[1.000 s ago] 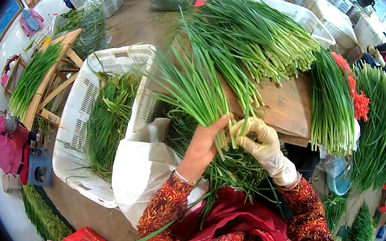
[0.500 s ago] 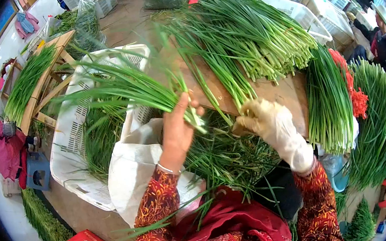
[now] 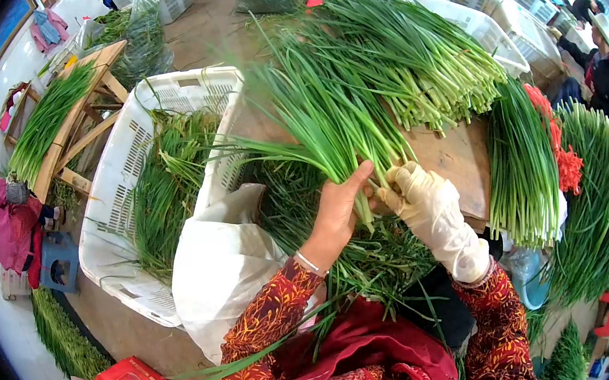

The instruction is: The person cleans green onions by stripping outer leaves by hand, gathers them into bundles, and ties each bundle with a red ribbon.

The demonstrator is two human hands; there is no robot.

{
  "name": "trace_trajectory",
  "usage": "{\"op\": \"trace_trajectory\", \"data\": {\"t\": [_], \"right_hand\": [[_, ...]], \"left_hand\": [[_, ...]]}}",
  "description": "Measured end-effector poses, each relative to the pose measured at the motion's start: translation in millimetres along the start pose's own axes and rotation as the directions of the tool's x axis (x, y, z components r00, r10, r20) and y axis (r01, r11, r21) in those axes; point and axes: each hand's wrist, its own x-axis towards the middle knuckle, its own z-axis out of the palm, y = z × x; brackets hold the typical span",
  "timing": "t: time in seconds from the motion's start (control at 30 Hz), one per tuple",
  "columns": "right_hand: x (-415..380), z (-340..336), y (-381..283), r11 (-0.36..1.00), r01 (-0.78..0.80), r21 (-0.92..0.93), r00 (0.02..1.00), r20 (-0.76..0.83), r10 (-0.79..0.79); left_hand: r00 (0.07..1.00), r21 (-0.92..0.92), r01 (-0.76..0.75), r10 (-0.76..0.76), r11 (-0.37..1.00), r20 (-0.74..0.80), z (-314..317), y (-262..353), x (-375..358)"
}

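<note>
Pinched near the pale ends in the bare left hand [image 3: 337, 215], green stalks [image 3: 323, 139]; just right of this grip, gloved right hand [image 3: 429, 194] curled at neighbouring stalks [image 3: 387, 143], pinching impossible to tell; beyond, wooden board [image 3: 455, 161].

Green stalks [image 3: 317, 132], yellow-patterned dark red sleeves [image 3: 254, 376]

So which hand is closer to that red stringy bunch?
Right. The gloved right hand is left of the red stringy bunch, with a bundle of stalks between them; the bare left hand, gripping green stalks, is farther left.
</note>
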Motion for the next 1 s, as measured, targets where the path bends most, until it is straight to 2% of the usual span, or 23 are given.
{"op": "trace_trajectory", "data": {"t": [0.1,0.17,0.2,0.23,0.27,0.37,0.43,0.5,0.53,0.57,0.63,0.77,0.83,0.97,1.0], "right_hand": [[-3.2,-1.0,-1.2,0.998,0.052,-0.018,0.998,-0.029,-0.053],[-3.8,-4.2,1.0,0.974,-0.061,0.220,0.996,0.082,0.043],[-1.1,-4.2,1.9,0.974,-0.059,0.221,0.996,0.080,0.042],[3.2,-4.3,3.9,0.891,-0.260,0.371,0.963,0.164,0.213],[7.0,-4.0,5.5,0.747,-0.450,0.490,0.893,0.271,0.360],[15.1,9.9,12.6,0.681,-0.499,0.537,0.867,0.311,0.390],[16.8,19.7,18.9,0.672,-0.475,0.569,0.880,0.294,0.373],[17.5,21.3,20.1,0.371,-0.590,0.717,0.798,0.449,0.401],[17.3,21.5,18.6,0.213,-0.588,0.780,0.780,0.478,0.404],[16.2,20.8,19.0,0.212,-0.590,0.779,0.779,0.478,0.406],[13.9,18.9,20.1,0.095,-0.616,0.782,0.740,0.533,0.410],[17.3,19.8,15.7,0.142,-0.618,0.773,0.729,0.496,0.472],[23.2,20.4,16.5,0.255,-0.620,0.742,0.762,0.491,0.423],[23.4,20.1,12.5,0.233,-0.551,0.801,0.794,0.419,0.441],[22.7,16.8,9.7,0.196,-0.568,0.799,0.774,0.438,0.457]], "left_hand": [[0.999,-0.028,-0.038,0.038,0.999,-0.009,-4.7,-5.3,5.2],[0.999,-0.028,-0.011,0.012,1.000,0.030,-11.3,-3.4,3.2],[0.997,-0.053,0.026,-0.022,0.998,0.071,-12.8,-2.1,0.5],[0.992,-0.076,0.065,-0.056,0.995,0.113,-11.8,-1.5,-1.4],[0.998,-0.076,0.051,-0.048,0.996,0.036,0.8,2.1,-7.7],[0.995,-0.072,0.063,-0.058,0.995,0.077,-7.7,-5.4,-4.8],[0.997,-0.058,0.043,-0.039,0.997,0.062,-7.9,-3.4,-8.6],[0.992,-0.051,0.037,-0.031,0.998,0.118,-12.0,-4.0,-8.5],[0.993,-0.052,0.038,-0.031,0.998,0.117,-11.5,-3.8,-9.2],[0.996,-0.055,0.035,-0.030,0.998,0.089,-10.0,-3.2,-10.1],[0.998,-0.061,0.034,-0.030,0.998,0.061,-8.0,-2.7,-10.4],[0.998,-0.054,0.022,-0.018,0.998,0.064,-7.2,-1.8,-9.7],[0.996,-0.036,0.007,-0.004,0.999,0.087,-9.1,-2.5,-8.8],[0.995,-0.012,-0.020,0.021,1.000,0.102,-12.0,-1.3,-9.4],[0.997,-0.033,-0.023,0.025,0.999,0.074,-11.6,-1.7,-9.3]]}}
